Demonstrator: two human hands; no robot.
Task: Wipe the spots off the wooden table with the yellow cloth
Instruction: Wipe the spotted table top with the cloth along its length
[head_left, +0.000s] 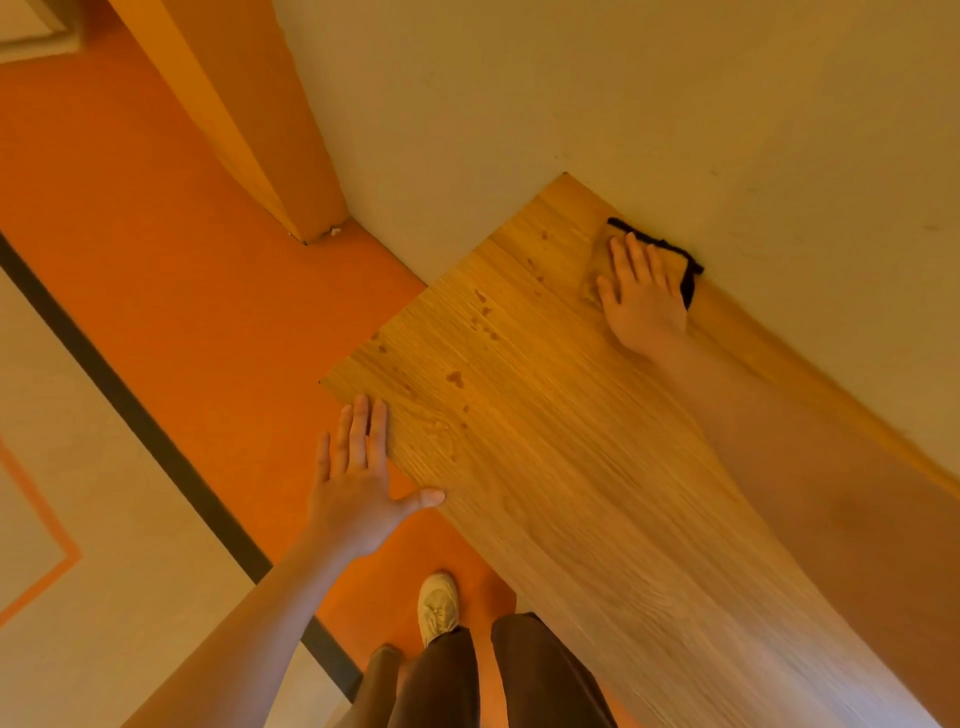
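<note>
The wooden table (571, 493) runs along a wall from the lower right to a far corner. Several dark wet spots (480, 312) trail across its far end. My right hand (641, 296) lies flat, fingers spread, pressing the yellow cloth (597, 265) onto the table near the wall; the cloth has a black edge (685, 270) and is mostly hidden under the hand. My left hand (361, 478) is open, palm down, at the table's near left edge, with its thumb resting on the wood.
A pale wall (623, 104) borders the table's far side. An orange pillar (249, 119) stands at the back left. Orange floor (182, 286) with a dark stripe lies left of the table. My legs and a light shoe (439, 605) are below.
</note>
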